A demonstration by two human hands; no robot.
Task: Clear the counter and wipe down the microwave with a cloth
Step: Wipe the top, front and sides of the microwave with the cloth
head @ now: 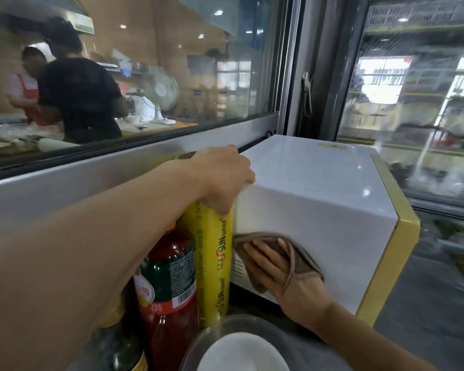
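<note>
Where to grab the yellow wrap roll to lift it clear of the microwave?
Grip the yellow wrap roll round its top end, from above, as the left hand does. It stands upright, wedged between the microwave wall and the red bottle, so its lower sides offer no room for fingers.

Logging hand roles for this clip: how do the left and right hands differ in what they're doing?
The left hand grips the top of the upright yellow wrap roll; the right hand presses a brown cloth flat against the microwave side. The left hand sits high, level with the microwave's top edge; the right hand is low, near its base. The left fingers curl; the right fingers lie straight. Both are bare.
</note>
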